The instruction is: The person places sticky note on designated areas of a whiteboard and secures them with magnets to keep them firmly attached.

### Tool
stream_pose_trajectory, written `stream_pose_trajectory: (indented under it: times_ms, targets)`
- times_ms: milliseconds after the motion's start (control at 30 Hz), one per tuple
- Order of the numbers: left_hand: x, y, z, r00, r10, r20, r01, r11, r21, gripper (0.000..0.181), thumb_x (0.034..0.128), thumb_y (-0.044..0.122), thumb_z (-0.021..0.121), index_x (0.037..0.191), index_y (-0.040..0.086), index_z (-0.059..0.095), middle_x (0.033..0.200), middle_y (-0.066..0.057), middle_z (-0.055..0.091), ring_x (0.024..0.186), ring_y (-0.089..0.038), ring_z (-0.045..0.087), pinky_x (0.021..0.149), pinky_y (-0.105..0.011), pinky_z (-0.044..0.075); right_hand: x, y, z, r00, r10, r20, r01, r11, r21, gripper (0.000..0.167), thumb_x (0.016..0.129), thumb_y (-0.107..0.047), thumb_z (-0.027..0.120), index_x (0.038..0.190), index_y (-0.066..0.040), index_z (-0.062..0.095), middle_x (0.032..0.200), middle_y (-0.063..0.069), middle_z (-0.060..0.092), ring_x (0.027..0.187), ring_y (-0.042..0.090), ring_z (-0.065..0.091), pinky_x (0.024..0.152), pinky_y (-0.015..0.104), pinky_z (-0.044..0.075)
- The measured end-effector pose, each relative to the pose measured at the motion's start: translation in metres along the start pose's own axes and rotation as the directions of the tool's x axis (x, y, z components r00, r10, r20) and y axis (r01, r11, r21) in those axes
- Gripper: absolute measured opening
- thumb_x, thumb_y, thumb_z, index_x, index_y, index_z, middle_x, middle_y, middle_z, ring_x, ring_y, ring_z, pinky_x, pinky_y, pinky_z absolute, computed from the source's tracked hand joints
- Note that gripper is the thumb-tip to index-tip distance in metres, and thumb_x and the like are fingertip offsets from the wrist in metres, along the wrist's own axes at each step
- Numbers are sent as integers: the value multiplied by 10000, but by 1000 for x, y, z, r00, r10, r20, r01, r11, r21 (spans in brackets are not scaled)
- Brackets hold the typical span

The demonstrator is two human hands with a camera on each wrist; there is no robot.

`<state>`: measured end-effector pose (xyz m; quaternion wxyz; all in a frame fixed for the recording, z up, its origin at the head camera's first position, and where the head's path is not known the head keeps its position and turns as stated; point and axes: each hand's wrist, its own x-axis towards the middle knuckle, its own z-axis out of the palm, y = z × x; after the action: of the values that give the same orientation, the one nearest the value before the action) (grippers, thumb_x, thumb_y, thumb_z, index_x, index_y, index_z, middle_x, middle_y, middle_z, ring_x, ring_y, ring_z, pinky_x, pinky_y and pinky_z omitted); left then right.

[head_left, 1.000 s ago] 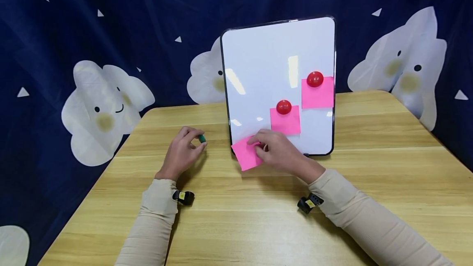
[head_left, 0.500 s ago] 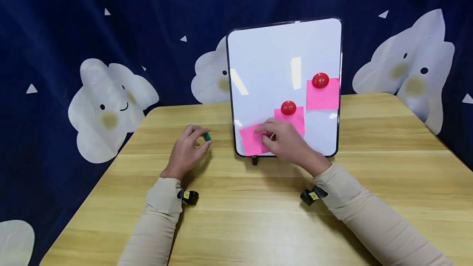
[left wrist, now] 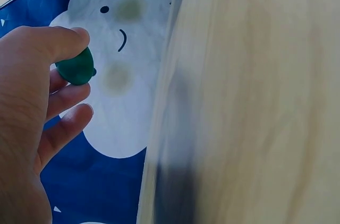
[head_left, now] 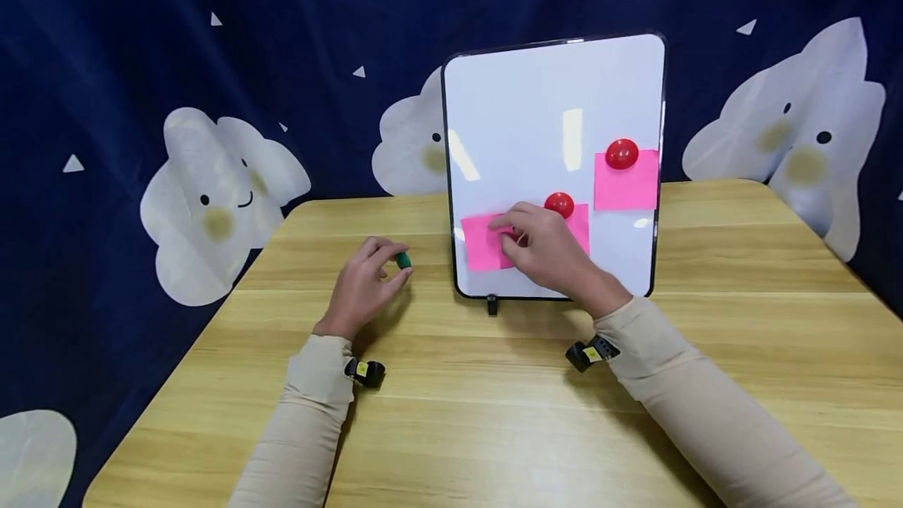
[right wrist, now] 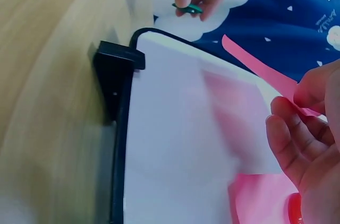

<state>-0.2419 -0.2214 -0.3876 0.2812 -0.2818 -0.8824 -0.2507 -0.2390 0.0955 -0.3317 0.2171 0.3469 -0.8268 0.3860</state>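
My left hand point(head_left: 360, 288) pinches a small green round magnet point(left wrist: 75, 67) between thumb and fingers, above the table left of the whiteboard point(head_left: 504, 116). In front of the board's lower left, my right hand point(head_left: 546, 249) pinches a pink sticky note point(head_left: 483, 245) by its right side. The right wrist view shows this note standing off the board, its reflection on the white surface. A second pink note point(head_left: 582, 230), partly hidden by the right hand, hangs under a red magnet point(head_left: 560, 205). Higher at the right, another red magnet point(head_left: 622, 154) holds a third note point(head_left: 628, 185).
The whiteboard stands nearly upright on the wooden table point(head_left: 423, 414), with a black foot point(head_left: 492, 305) jutting out at its lower edge. Behind the table hangs a dark blue curtain point(head_left: 282, 38) with white clouds and triangles.
My right hand has raised the pink note from the board's bottom edge to about the middle note's height, and the note has straightened. The left hand keeps its hold; the head view has shifted slightly.
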Motion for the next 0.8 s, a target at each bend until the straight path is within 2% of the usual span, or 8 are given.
stream_pose_trajectory:
  times_ms: [167,400,600,800]
  targets:
    - [0,0,1,1000,7,-9,-6,1000,19,321,860,163,810,1158,88,718,1062,-57,614,817,-251,654,664,-335,566,7,1,-1,999,-22,-30,21,999,-24,219,878,22,684,1084,-1,754,955,73,674,766,169,579,666,299,540]
    - [-1,-1,5,1000,30,2,-30,999,15,317,878,179,792,1169,81,714,1061,-69,616,771,-256,651,639,-318,554,12,2,1,999,6,-53,-11,996,-86,268,889,15,680,1153,9,728,1047,106,669,793,189,581,686,312,533]
    - [-2,-1,4,1000,16,-4,-16,1000,19,315,873,171,795,1167,91,715,1067,-51,616,781,-250,651,639,-320,551,21,0,4,995,13,-96,-23,994,-108,226,894,21,685,1118,34,708,985,124,643,796,216,554,685,320,517]
    - [-1,0,3,999,38,-8,-37,999,36,318,869,189,800,1159,87,719,1063,-56,617,768,-199,634,641,-305,546,26,3,5,990,24,-137,-43,990,-136,279,885,10,705,1160,52,692,1033,142,638,817,220,582,709,337,552]
